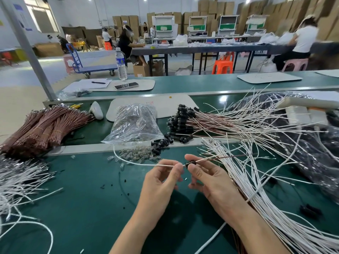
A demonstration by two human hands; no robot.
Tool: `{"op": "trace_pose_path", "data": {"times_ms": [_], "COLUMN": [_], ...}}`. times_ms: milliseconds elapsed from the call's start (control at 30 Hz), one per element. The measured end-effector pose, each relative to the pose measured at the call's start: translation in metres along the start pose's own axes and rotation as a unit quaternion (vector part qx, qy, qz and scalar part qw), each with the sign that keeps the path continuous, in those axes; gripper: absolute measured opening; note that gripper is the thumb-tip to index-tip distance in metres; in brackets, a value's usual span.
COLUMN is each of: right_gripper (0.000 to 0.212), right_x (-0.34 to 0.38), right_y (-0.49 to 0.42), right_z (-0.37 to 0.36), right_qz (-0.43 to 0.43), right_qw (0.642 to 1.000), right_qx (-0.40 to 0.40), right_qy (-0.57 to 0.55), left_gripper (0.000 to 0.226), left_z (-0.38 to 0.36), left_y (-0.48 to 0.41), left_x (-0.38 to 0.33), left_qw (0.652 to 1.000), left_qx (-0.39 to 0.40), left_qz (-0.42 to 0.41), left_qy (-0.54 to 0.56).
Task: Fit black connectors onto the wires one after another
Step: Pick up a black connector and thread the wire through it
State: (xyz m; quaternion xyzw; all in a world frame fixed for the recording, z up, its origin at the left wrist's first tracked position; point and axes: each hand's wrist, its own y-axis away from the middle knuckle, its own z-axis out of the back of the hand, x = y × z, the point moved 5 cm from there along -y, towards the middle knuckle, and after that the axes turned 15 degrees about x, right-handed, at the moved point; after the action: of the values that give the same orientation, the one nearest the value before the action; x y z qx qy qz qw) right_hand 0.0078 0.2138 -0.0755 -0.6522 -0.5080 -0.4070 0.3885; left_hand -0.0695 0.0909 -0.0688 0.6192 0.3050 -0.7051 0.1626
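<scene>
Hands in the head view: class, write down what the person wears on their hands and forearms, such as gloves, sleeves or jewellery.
Nothing is worn. The left hand and right hand have no gloves and no rings that can be seen. The left forearm and right forearm are uncovered down to the picture's edge, with no sleeves, watch or wrist strap showing.

You find nothing legible: water bottle label [120, 61] blurred, red scrawl on white board [176, 105] half hidden, wall posters [18, 7] too small.
</scene>
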Motion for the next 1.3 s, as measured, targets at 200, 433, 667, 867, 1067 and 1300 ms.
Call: {"op": "trace_pose_path", "data": {"times_ms": [200, 433, 667, 867, 1067, 1300], "right_gripper": [0.037, 0.029, 0.027, 0.02, 0.011, 0.013], "right_x": [-0.002, -0.004, -0.001, 0.02, 0.037, 0.049], "right_y": [0.001, 0.0, 0.001, 0.007, 0.016, 0.031], "right_z": [0.001, 0.007, 0.008, 0.034, 0.05, 0.066], "right_qz": [-0.015, -0.007, 0.003, 0.068, 0.122, 0.164], "right_qw": [1.0, 0.998, 0.998, 0.988, 0.973, 0.943], "right_qx": [-0.011, -0.054, -0.058, -0.12, -0.148, -0.213], "right_qy": [-0.019, -0.012, 0.013, -0.074, -0.132, -0.195], "left_gripper": [0.014, 0.013, 0.006, 0.032, 0.027, 0.021], "left_z": [0.004, 0.002, 0.002, 0.006, 0.011, 0.023], "left_y": [0.0, 0.001, -0.001, -0.002, -0.002, -0.004], "left_x": [0.002, 0.002, 0.004, 0.003, 0.006, 0.01], "left_qw": [0.999, 0.999, 0.999, 0.995, 0.989, 0.963], "left_qx": [-0.031, -0.016, 0.004, -0.018, -0.028, -0.073], "left_qz": [0.011, 0.024, 0.039, 0.035, 0.039, 0.049], "left_qy": [0.017, 0.034, 0.028, 0.087, 0.136, 0.256]}}
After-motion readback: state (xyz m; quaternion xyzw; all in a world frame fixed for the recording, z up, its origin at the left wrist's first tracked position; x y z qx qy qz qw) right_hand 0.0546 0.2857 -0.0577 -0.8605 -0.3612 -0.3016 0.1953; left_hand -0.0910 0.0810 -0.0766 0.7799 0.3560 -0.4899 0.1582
